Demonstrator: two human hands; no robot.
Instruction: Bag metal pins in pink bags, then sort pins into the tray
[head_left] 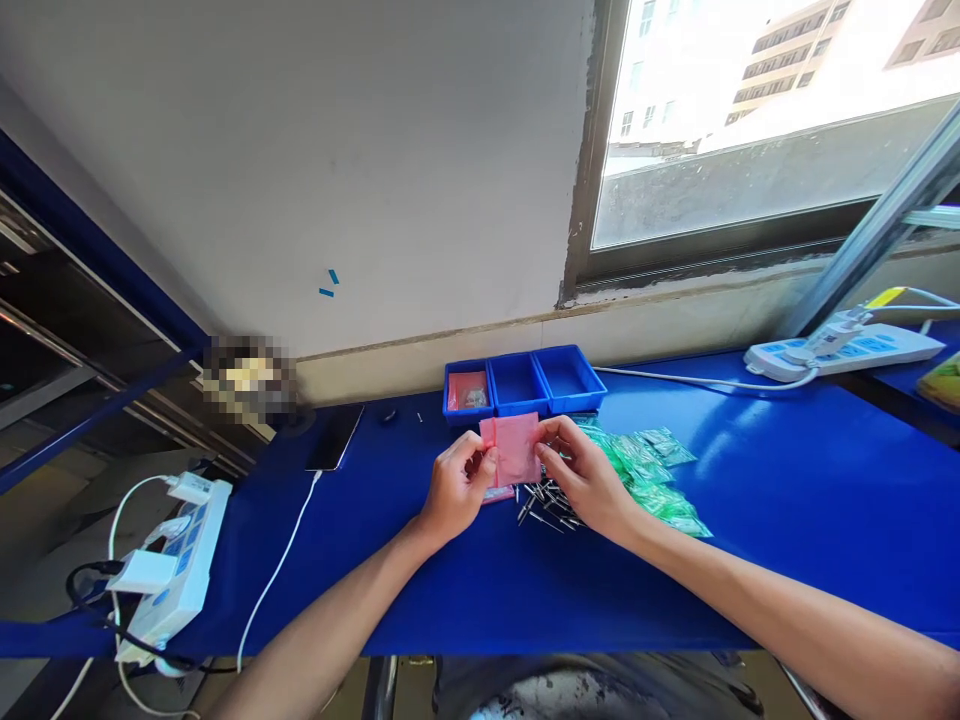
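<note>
We find a small, flat, rectangular bag of translucent pink plastic (pixel 516 450) raised above the blue tabletop (pixel 600 610), in front of three joined blue plastic bins (pixel 519 382). Its surface appears lightly creased, with a redder strip along the left edge. We note the left hand (pixel 459 484) pinching that edge and the right hand (pixel 589 478) gripping the opposite one. Slender silvery metal pieces (pixel 551 508) lie loosely heaped below; we cannot tell the bag's contents.

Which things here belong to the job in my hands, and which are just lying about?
Likely the job:
pink bag, held by left hand and right hand
loose metal pieces
green bags
blue bins

Likely just lying about:
phone
power strips
</note>
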